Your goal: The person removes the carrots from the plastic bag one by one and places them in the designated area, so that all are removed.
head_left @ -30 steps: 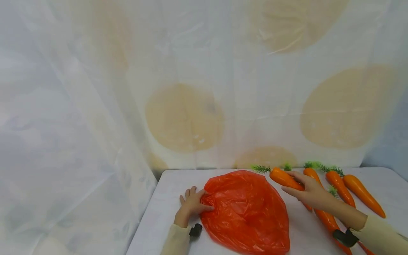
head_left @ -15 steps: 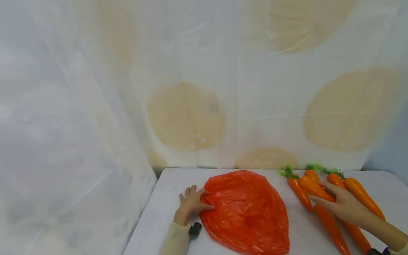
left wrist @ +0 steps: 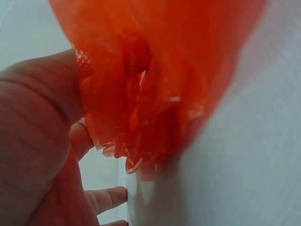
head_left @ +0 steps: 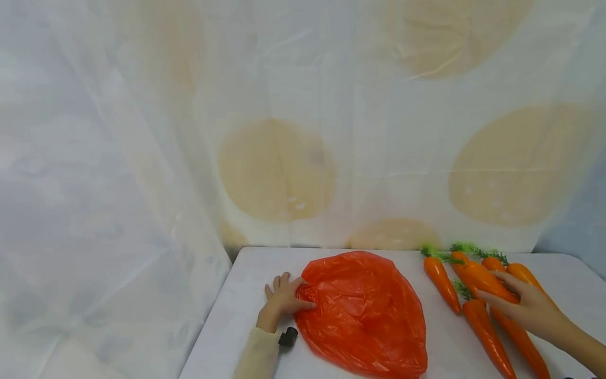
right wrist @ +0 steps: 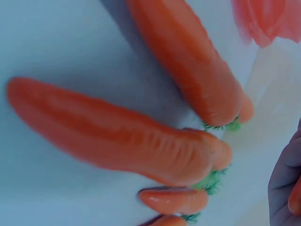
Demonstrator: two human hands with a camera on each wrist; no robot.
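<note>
In the head view my left hand (head_left: 283, 299) rests at the left edge of a crumpled red plastic bag (head_left: 364, 316). Its thumb and index finger lie over the bag's edge while the other fingers spread on the table. The left wrist view shows the bag's bunched end (left wrist: 150, 117) beside the thumb. At the right, my right hand (head_left: 525, 305) grips an orange carrot (head_left: 478, 278) between thumb and fingers, low over other carrots. Whether it touches them cannot be told. Only part of that hand (right wrist: 284, 179) shows in the right wrist view.
Several glossy carrots with green tops surround the right hand: one at the left (head_left: 442, 284), one in front (head_left: 490, 337), one at the far right (head_left: 526, 273). The white table (head_left: 232, 326) meets a pale, spotted curtain (head_left: 388, 158) behind.
My right hand has carried the carrot rightward, away from the bag, and lowered it among the other carrots. My left hand and the bag have hardly moved.
</note>
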